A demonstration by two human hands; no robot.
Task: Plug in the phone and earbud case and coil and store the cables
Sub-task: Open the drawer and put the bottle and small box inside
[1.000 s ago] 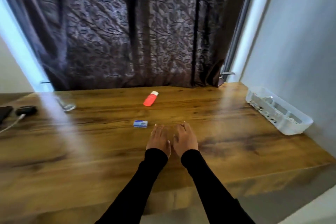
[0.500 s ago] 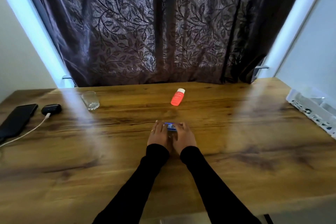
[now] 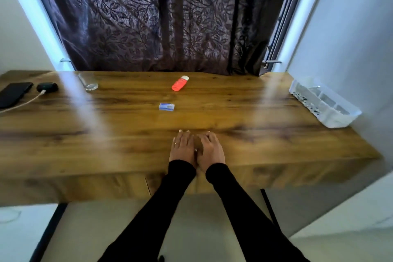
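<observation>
Grainy wooden table (image 3: pixel 127 138) bears left hand (image 3: pixel 183 148) and right hand (image 3: pixel 210 150), fingers flat.

**Backlit desk, soft picture**

Daylight enters as two bright strips on either side of the dark curtain (image 3: pixel 165 17) — bluish-white, blown out. Each throws a pale streak of glare across the desk (image 3: pixel 127 134). The room is otherwise dim. The whole frame is slightly blurred — wood grain smears, and the tray (image 3: pixel 325 104) looks hazy. Wide-angle bending bows the desk edge and tilts the walls.
</observation>
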